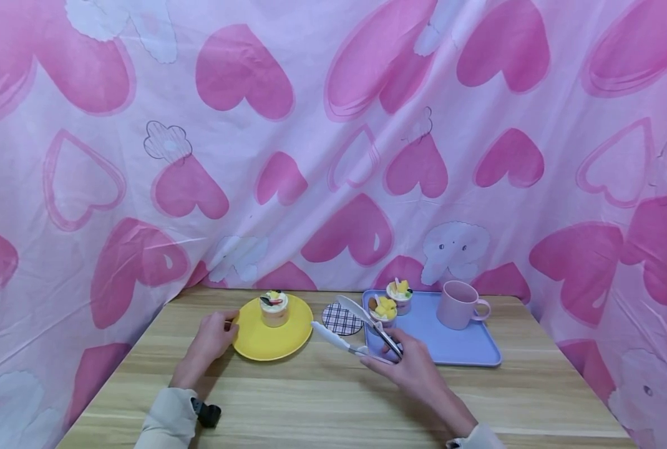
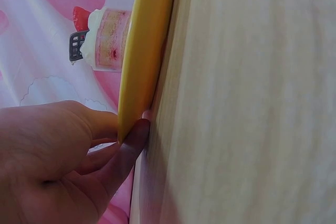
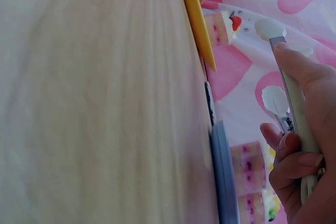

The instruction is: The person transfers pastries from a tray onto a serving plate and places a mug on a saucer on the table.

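Yellow round plate (image 1: pixel 266 351), pinched by the nearer left hand (image 1: pixel 211 340), bears a cream-topped cake cup (image 1: pixel 275 317). Spread, white-tipped metal tongs (image 1: pixel 333 337), gripped by the right hand (image 1: pixel 416 369), have the cup toward nine o'clock.

The bare left hand (image 1: pixel 212 338) extends from a creased cream sleeve (image 1: pixel 167 416), a black wrist strap (image 1: pixel 196 406) at its cuff carrying a small, blocky black device (image 1: pixel 209 416), while the bare right hand (image 1: pixel 416 369) has a matching pale sleeve (image 1: pixel 481 439), only partly visible, edged by a dark sliver (image 1: pixel 453 444).
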{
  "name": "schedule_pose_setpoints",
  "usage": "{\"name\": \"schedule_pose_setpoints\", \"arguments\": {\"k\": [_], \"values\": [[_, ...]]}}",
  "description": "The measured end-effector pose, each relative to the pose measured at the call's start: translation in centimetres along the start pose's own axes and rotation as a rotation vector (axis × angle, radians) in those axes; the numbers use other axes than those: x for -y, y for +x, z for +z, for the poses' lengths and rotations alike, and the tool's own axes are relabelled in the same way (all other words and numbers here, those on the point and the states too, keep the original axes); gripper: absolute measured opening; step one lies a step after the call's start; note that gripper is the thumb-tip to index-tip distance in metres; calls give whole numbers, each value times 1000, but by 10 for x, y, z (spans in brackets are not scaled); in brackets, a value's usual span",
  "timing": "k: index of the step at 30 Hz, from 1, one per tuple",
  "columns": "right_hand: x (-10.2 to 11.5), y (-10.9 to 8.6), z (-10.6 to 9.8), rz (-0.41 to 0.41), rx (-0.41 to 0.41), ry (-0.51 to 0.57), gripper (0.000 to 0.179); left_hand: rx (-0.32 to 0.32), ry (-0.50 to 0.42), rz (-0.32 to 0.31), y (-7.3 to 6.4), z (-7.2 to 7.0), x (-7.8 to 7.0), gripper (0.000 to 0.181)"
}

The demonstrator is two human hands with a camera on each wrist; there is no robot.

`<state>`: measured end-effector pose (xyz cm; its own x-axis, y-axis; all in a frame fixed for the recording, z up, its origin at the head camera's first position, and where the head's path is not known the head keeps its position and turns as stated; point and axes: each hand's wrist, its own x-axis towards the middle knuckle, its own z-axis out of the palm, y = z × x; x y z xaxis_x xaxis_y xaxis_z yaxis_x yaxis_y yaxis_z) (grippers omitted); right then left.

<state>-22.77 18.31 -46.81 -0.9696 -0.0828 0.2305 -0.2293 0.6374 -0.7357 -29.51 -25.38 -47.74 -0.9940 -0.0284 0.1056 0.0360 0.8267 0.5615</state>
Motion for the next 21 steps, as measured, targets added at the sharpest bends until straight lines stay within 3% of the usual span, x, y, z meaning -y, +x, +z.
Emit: {"name": "schedule_pose_setpoints", "arguments": {"k": [12,21], "values": [[-12,-1,-21,58,-35,-3,77,-14,8,26,0,1,1,44],[-20,5,-33,38,-88,41,79,-22,4,32,-3,0,0,45]]}}
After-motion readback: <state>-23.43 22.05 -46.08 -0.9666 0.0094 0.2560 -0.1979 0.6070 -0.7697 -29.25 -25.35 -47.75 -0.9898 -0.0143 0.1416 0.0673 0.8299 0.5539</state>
